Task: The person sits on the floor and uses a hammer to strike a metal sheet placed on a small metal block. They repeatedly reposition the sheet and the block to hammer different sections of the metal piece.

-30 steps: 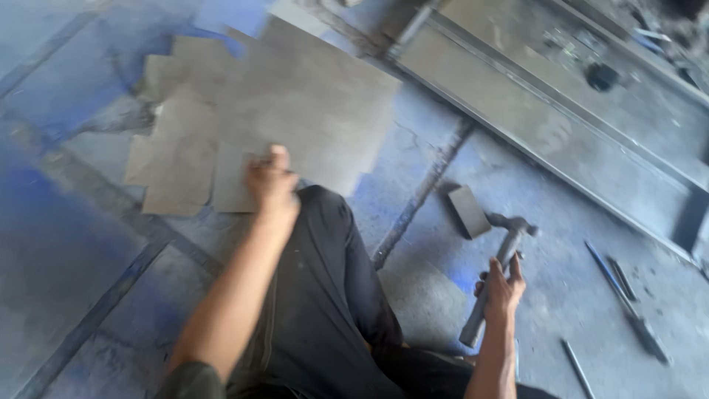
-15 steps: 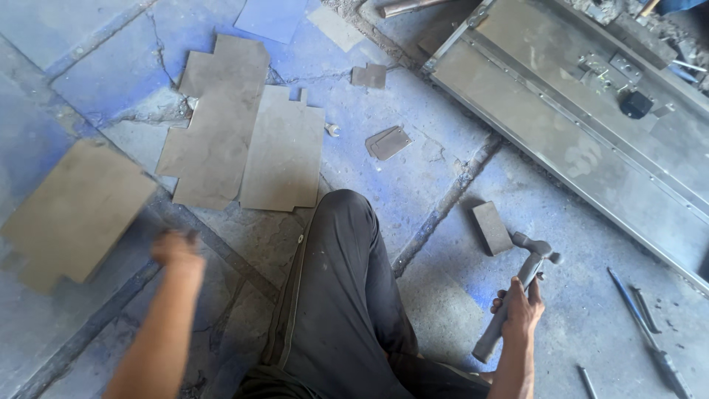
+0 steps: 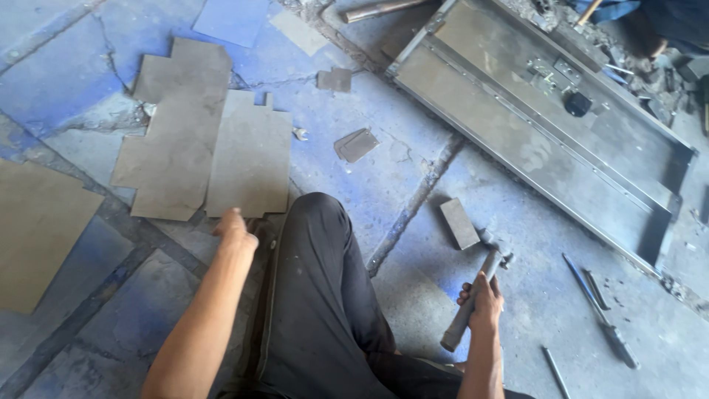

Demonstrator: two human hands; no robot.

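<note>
Right hand (image 3: pixel 484 299): fingers wrapped tight round the handle of a hammer (image 3: pixel 473 295), gripping near its middle. The handle slants up and to the right; the head rests on the floor just beside a small rectangular metal block (image 3: pixel 459 223), and whether the two touch cannot be told.

Left hand (image 3: pixel 235 230): held low beside the bent knee in dark trousers (image 3: pixel 325 295), fingers loosely curled, holding nothing. It sits just below the near edge of a notched grey metal sheet (image 3: pixel 251 159).

Further sheets: a second notched sheet (image 3: pixel 177 140) lies to the left of the first, their edges touching or overlapping. A larger tan sheet (image 3: pixel 37 229) lies at the left edge of the view, apart from the pair.

Small offcuts: a bent scrap (image 3: pixel 356 144) and a square scrap (image 3: pixel 334 79) lie on the blue-stained concrete floor (image 3: pixel 96 318), beyond the knee.

Right of the hammer: a long dark hand tool (image 3: pixel 600 310) and a thin rod (image 3: pixel 555 373) lie on the floor, well apart from the hand.

Far right: a long shallow metal tray frame (image 3: pixel 517 140) lies diagonally, with a small dark round part (image 3: pixel 577 103) inside it.
</note>
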